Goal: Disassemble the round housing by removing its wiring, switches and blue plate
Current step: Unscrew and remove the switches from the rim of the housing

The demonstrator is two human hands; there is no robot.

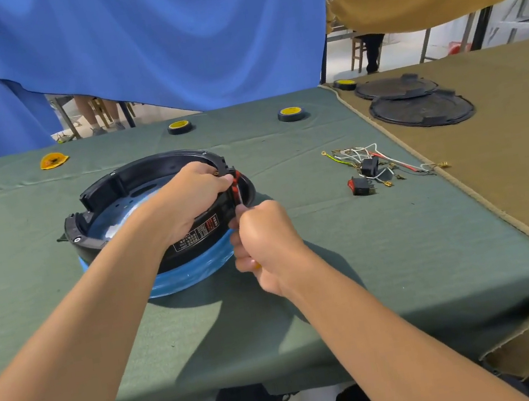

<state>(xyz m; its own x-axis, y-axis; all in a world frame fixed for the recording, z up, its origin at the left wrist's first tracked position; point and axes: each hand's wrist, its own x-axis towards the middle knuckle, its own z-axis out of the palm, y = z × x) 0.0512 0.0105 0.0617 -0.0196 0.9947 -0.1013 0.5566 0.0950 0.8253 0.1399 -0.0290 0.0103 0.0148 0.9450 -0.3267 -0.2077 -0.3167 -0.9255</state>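
The round black housing (pixel 135 182) stands on the green table with its blue plate (pixel 178 278) showing under its rim and inside it. My left hand (pixel 191 196) grips the housing's right wall from inside, beside a red switch (pixel 235 186) set in that wall. My right hand (pixel 263 245) is curled round a screwdriver (pixel 242 204), whose metal shaft points up at the red switch; an orange bit of handle shows under the fingers. A removed bundle of wires (pixel 375 156) with a black switch and a loose red switch (pixel 359 185) lies to the right.
Two tape rolls (pixel 179 127) (pixel 291 114) and an orange scrap (pixel 53 161) lie at the back of the green cloth. Two black round covers (pixel 422 109) and another tape roll (pixel 344 84) rest on the brown cloth at right. Blue and tan curtains hang behind.
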